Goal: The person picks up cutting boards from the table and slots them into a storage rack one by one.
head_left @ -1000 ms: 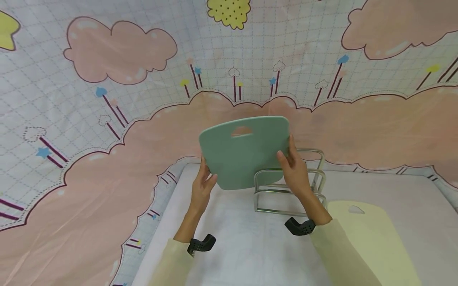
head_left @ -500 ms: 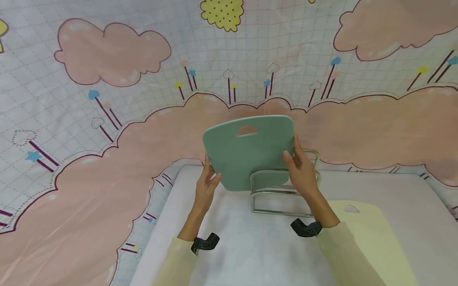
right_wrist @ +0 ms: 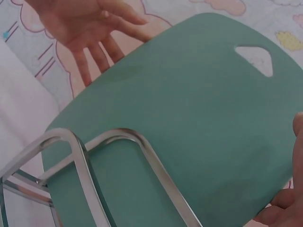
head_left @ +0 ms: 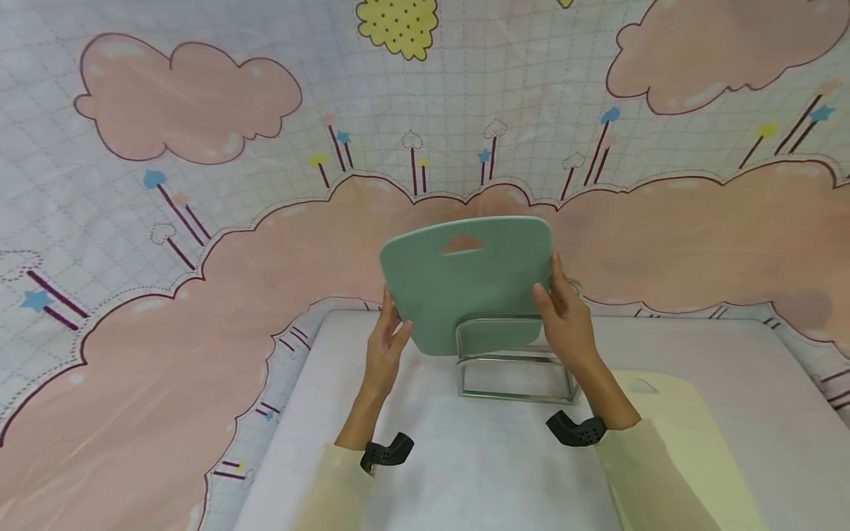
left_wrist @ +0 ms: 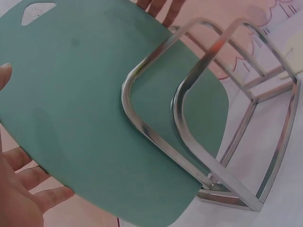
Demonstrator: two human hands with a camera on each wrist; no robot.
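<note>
A green cutting board (head_left: 465, 287) with a handle slot stands tilted, its left side higher off the table, between bars of a silver metal rack (head_left: 518, 399). My left hand (head_left: 384, 352) grips the board's left edge, thumb in front and fingers behind. On the opposite edge, my right hand (head_left: 569, 321) holds it the same way. In the left wrist view, two rack loops (left_wrist: 151, 135) cross in front of the board (left_wrist: 90, 113); farther bars show behind it. Whether the board's lower edge touches the rack base cannot be told.
A pale yellow cutting board (head_left: 677, 428) lies flat on the white table (head_left: 478, 472), right of the rack and partly under my right sleeve. A cartoon-patterned cloth (head_left: 279, 258) hangs behind the table.
Both hands have carried the green cutting board rightward relative to the rack, so more of it sits behind the front loops. The head view has shifted slightly right.
</note>
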